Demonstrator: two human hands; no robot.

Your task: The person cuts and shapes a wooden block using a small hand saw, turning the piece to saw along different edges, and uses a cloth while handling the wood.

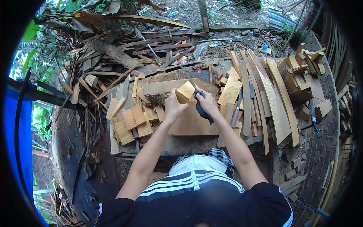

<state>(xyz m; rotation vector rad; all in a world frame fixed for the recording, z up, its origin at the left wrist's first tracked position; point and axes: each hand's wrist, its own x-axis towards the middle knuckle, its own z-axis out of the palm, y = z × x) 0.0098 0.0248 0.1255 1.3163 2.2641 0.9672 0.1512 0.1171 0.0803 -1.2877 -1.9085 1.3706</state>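
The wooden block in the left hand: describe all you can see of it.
The wooden block is pale yellow-tan, apparently bare wood, with flat faces and angular corners. It is tilted, one corner pointing away from the person, near the view's centre. The left hand grips its left side. A narrow tool lies close to its upper right edge; whether they touch is unclear.

Narrow tool (pixel 190 79): grip hidden by right hand (pixel 205 102) and dark cloth (pixel 203 110); type cannot be determined. Wood block (pixel 185 92): lower left side covered by left hand (pixel 175 106). Blue sheet (pixel 22 140): cut off at left. Pale litter (pixel 174 13): too small to be identified. Dark shirt (pixel 166 212): cut off below, partly blurred.
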